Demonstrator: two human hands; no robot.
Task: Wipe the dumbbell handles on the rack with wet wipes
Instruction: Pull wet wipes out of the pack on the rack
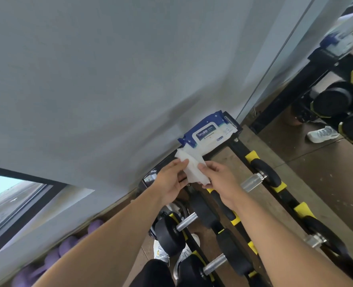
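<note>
A white wet wipe (194,168) is stretched between both hands above the rack. My left hand (169,183) pinches its left edge and my right hand (219,181) pinches its right side. Just beyond them, a blue and white pack of wet wipes (209,131) lies on the top end of the black and yellow dumbbell rack (252,157). Black dumbbells with silver handles (187,221) (214,264) rest on the rack below my forearms, and others (254,180) sit on the right-hand rail.
A grey wall fills the upper left, with a window (10,195) at the lower left. Purple objects (68,245) lie on the floor by the wall. A mirror (326,100) on the right reflects the rack and a white shoe. My own shoes (161,253) show below.
</note>
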